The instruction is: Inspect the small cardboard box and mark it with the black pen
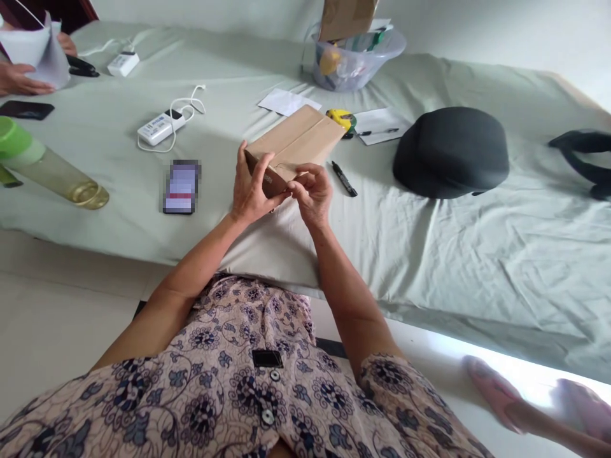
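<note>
A brown cardboard box (pixel 305 137) is tilted over the cloth-covered table, with a seam running along its upper face and a darker end toward me. My left hand (pixel 252 191) grips that near end, fingers over its left side and edge. At the box's near right corner, my right hand (pixel 312 194) pinches the edge with thumb and fingertips. Whether a flap or a bit of tape lies in that pinch is too small to tell. Just right of my right hand lies a black marker (pixel 344 179). Beyond it sit a yellow tape measure (pixel 341 119) and a pen (pixel 379 132) on white paper.
A phone (pixel 181 186), a white power strip (pixel 161 127) with its cable and a green-lidded bottle (pixel 57 168) stand left. A black case (pixel 451 152) is right; a filled plastic basket (pixel 344 67) is behind. Another person's hands (pixel 23 77) hold paper at far left.
</note>
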Available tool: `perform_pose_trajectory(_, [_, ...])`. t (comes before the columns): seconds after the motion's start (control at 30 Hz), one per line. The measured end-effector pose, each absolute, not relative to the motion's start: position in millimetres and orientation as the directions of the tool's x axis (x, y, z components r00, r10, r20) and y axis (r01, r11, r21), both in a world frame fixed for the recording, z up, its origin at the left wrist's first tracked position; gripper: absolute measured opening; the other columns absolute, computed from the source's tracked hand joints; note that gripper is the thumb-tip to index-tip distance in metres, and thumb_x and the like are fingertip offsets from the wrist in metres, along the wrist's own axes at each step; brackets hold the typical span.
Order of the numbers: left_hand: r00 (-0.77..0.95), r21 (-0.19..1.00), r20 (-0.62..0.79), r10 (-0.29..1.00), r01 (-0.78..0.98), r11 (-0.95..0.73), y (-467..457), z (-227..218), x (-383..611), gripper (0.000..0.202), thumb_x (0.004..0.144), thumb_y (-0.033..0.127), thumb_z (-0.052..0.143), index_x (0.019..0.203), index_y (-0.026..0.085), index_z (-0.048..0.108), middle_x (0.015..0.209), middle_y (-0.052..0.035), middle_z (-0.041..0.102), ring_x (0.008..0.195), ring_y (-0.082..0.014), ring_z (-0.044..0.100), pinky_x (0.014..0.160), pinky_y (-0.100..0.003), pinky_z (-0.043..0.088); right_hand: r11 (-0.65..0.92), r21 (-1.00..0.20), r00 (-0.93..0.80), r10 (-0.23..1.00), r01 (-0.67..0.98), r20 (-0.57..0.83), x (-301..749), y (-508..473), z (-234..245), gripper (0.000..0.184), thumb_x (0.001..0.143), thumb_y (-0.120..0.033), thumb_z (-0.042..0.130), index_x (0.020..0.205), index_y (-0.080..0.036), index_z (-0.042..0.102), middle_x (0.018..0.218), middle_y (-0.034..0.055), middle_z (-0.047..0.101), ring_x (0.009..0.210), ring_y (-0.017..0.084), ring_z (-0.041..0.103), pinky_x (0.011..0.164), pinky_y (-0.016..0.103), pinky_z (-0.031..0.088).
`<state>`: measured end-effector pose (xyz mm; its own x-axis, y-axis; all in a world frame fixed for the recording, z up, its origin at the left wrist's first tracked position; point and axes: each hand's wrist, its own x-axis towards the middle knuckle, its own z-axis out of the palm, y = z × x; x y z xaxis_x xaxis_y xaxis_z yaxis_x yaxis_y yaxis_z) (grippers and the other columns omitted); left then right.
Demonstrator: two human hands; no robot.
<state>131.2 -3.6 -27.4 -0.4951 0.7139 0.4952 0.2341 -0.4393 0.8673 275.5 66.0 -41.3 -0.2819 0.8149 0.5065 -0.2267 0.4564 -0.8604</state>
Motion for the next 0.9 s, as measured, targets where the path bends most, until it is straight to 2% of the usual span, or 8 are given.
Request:
perform_pose_trajectory(0.07, [-0.482,0.847,0.532,0.697,0.281,-0.452,0,-35,126,0.077,0.07,0.072,0.082,0.123,0.02,0.066,0.168,-0.0165,0.031,0.161,-0.0484,0.016,0.12,-0.069,0.035,0.423,-0.878,-0.302,0.826,-0.225,0.476,279,69,-42,0.055,0.075,-0.063,0.083,0.115,-0.03,0.065,0.078,-0.0029,0.069,0.068,0.015,0.068,0.065,0.032,0.061])
perform_pose_trajectory(0.17, [-0.305,0.732,0.648,0.697,0.5,-0.462,9,-47,113,0.083,0.069,0.073,0.082,0.131,0.022,0.06,0.169,-0.0187,0.027,0.159,-0.0478,0.02,0.122,-0.066,0.033,0.416,-0.888,-0.28,0.844,-0.195,0.457,285,75,-43,0.068,0.074,-0.069,0.081,0.125,-0.03,0.06,0.095,0.0005,0.075,0.071,0.015,0.07,0.061,0.029,0.06])
perform_pose_trajectory(0.27, [-0.103,0.546,0.739,0.665,0.67,-0.503,15,-54,100,0.09,0.069,0.076,0.08,0.138,0.024,0.054,0.17,-0.0205,0.023,0.158,-0.0472,0.024,0.124,-0.064,0.031,0.454,-0.879,-0.193,0.858,-0.145,0.475,292,85,-42,0.07,0.077,-0.073,0.074,0.131,-0.031,0.056,0.1,0.0019,0.074,0.071,0.015,0.069,0.056,0.029,0.059])
perform_pose_trajectory(0.37, [-0.028,0.448,0.783,0.621,0.719,-0.532,15,-54,90,0.09,0.071,0.079,0.075,0.139,0.025,0.054,0.168,-0.0214,0.026,0.156,-0.0476,0.029,0.123,-0.063,0.031,0.504,-0.859,-0.071,0.857,-0.089,0.51,302,98,-43,0.066,0.084,-0.072,0.068,0.134,-0.031,0.054,0.1,0.0035,0.073,0.073,0.016,0.07,0.055,0.03,0.058])
perform_pose_trajectory(0.53, [-0.026,0.447,0.793,0.609,0.704,-0.552,14,-50,82,0.091,0.07,0.085,0.071,0.135,0.023,0.057,0.165,-0.0223,0.033,0.153,-0.0471,0.034,0.122,-0.062,0.032,0.513,-0.858,0.139,0.851,-0.014,0.507,322,124,-52,0.061,0.088,-0.073,0.06,0.127,-0.027,0.057,0.088,0.0017,0.067,0.076,0.019,0.071,0.055,0.03,0.054])
perform_pose_trajectory(0.63, [-0.014,0.439,0.811,0.585,0.676,-0.591,14,-49,79,0.09,0.071,0.085,0.069,0.135,0.023,0.057,0.163,-0.0221,0.035,0.152,-0.0459,0.036,0.122,-0.059,0.032,0.462,-0.887,0.233,0.865,-0.024,0.445,332,135,-58,0.057,0.084,-0.076,0.062,0.104,-0.023,0.062,0.073,-0.0032,0.056,0.069,0.016,0.066,0.055,0.027,0.05])
perform_pose_trajectory(0.73, [-0.017,0.441,0.818,0.575,0.66,-0.608,15,-49,77,0.088,0.071,0.084,0.07,0.134,0.024,0.058,0.161,-0.0206,0.038,0.151,-0.0454,0.037,0.122,-0.06,0.032,0.42,-0.907,0.248,0.882,-0.023,0.402,335,140,-62,0.056,0.083,-0.078,0.06,0.084,-0.022,0.06,0.07,-0.0046,0.051,0.069,0.014,0.062,0.059,0.028,0.051])
perform_pose_trajectory(0.9, [-0.145,0.587,0.775,0.615,0.528,-0.614,16,-50,75,0.087,0.063,0.08,0.081,0.13,0.027,0.062,0.146,-0.0148,0.052,0.144,-0.0419,0.046,0.118,-0.057,0.04,0.377,-0.923,0.219,0.909,-0.073,0.354,330,140,-68,0.057,0.081,-0.079,0.061,0.078,-0.022,0.059,0.07,-0.0051,0.05,0.069,0.013,0.06,0.064,0.028,0.052])
